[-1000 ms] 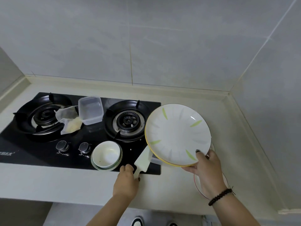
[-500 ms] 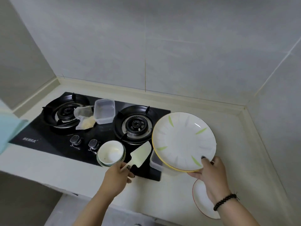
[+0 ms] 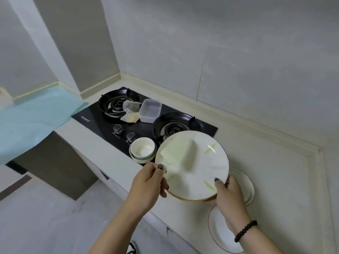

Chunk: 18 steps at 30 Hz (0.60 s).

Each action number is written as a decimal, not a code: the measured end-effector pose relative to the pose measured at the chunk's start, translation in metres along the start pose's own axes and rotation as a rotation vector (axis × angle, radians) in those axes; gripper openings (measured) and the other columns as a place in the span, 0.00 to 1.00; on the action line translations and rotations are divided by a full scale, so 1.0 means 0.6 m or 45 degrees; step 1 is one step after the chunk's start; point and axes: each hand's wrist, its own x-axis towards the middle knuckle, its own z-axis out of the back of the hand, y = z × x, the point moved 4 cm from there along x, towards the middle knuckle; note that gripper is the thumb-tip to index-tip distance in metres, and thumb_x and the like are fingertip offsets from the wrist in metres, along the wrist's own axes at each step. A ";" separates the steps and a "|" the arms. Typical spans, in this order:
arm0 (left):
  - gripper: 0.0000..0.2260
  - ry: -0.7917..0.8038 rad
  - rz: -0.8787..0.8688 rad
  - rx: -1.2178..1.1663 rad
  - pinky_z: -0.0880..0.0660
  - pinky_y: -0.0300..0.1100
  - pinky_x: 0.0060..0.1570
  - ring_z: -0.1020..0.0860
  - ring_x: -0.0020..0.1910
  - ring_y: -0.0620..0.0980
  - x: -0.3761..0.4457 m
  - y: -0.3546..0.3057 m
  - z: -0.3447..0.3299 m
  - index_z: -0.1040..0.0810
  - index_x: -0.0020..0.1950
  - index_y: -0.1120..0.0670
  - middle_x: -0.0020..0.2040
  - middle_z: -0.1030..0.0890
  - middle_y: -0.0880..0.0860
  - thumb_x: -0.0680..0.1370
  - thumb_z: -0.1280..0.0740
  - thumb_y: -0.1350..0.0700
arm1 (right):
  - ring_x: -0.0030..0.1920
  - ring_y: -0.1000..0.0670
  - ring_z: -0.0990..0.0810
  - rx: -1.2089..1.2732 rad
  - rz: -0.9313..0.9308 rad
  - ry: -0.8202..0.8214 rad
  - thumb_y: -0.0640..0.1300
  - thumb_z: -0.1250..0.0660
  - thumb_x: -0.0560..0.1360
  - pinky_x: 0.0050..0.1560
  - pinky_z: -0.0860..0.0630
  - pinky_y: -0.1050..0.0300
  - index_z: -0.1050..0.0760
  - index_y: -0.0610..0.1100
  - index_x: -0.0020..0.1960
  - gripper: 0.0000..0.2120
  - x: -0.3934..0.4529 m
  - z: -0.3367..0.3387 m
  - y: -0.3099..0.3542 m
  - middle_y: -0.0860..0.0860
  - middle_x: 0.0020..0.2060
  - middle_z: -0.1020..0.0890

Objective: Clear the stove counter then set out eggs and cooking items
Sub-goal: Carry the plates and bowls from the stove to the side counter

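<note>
A: What sits furthest left?
B: A pale blue sheet draped over the counter edge, next to the black stove. On the left burner lies a crumpled plastic bag, touching a clear plastic box that stands between the two burners.

A: And nearer the front?
B: Two knobs, then a stack of white bowls at the stove's front edge.

A: The hands?
B: The left hand has its thumb and curled fingers pinched on the left rim of a white plate with green leaf marks. A pale, blurred spatula lies across the plate's face; I cannot tell whether that hand also grips it.

A: The right one?
B: The right hand clamps the plate's lower right rim, thumb on top, fingers underneath. The plate is held tilted above the counter, covering part of the right burner.

A: Anything beyond it?
B: Two more white plates rest on the counter, partly hidden by the right hand.
</note>
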 end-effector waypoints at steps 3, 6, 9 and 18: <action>0.11 0.065 0.105 0.040 0.31 0.37 0.30 0.20 0.28 0.50 -0.032 0.015 0.012 0.27 0.49 0.59 0.32 0.19 0.51 0.83 0.43 0.53 | 0.51 0.42 0.21 -0.034 0.001 0.162 0.38 0.40 0.80 0.32 0.18 0.48 0.28 0.41 0.52 0.04 -0.017 -0.035 0.003 0.46 0.51 0.21; 0.10 0.048 0.180 0.024 0.31 0.37 0.29 0.19 0.29 0.52 -0.058 0.031 0.034 0.27 0.49 0.58 0.33 0.20 0.51 0.83 0.42 0.53 | 0.49 0.42 0.21 -0.117 0.026 0.292 0.39 0.40 0.79 0.33 0.18 0.46 0.28 0.41 0.52 0.03 -0.031 -0.072 -0.001 0.45 0.50 0.21; 0.10 -0.030 0.236 0.052 0.30 0.39 0.30 0.18 0.29 0.52 -0.079 0.054 0.067 0.27 0.49 0.56 0.33 0.19 0.50 0.83 0.42 0.52 | 0.49 0.43 0.20 -0.190 0.045 0.393 0.40 0.39 0.79 0.38 0.17 0.42 0.27 0.45 0.52 0.04 -0.048 -0.116 -0.012 0.46 0.49 0.20; 0.15 -0.227 0.079 0.756 0.23 0.40 0.45 0.20 0.39 0.42 -0.137 0.111 0.230 0.35 0.66 0.36 0.48 0.21 0.40 0.79 0.43 0.39 | 0.50 0.46 0.20 -0.380 0.087 0.699 0.42 0.38 0.79 0.45 0.18 0.40 0.27 0.48 0.51 0.04 -0.106 -0.252 -0.025 0.48 0.49 0.19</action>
